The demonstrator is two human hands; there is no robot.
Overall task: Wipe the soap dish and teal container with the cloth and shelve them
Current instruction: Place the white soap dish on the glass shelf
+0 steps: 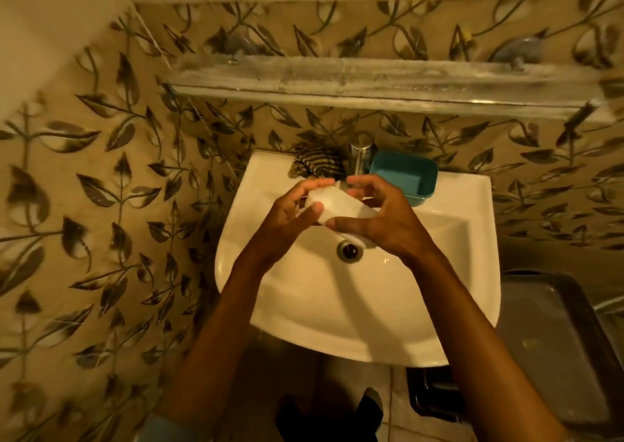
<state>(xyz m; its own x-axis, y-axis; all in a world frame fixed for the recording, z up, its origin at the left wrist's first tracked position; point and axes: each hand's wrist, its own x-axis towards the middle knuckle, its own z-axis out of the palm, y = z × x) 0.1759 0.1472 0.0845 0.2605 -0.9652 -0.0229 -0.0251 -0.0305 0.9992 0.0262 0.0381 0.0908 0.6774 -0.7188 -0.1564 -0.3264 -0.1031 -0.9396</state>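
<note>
Frame centre: left hand (287,217) and right hand (383,220) both grasp the white soap dish (341,203) above the sink (337,340). Teal container (403,175) and striped cloth (317,163) rest on its back rim, flanking the tap (360,153).

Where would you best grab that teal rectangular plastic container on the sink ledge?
I'd pinch the front wall of the teal rectangular plastic container over its rim, thumb inside, coming from above and the front right. It sits upright, open top up; the metal tap crowds its left side and the leaf-patterned wall is behind.
</note>
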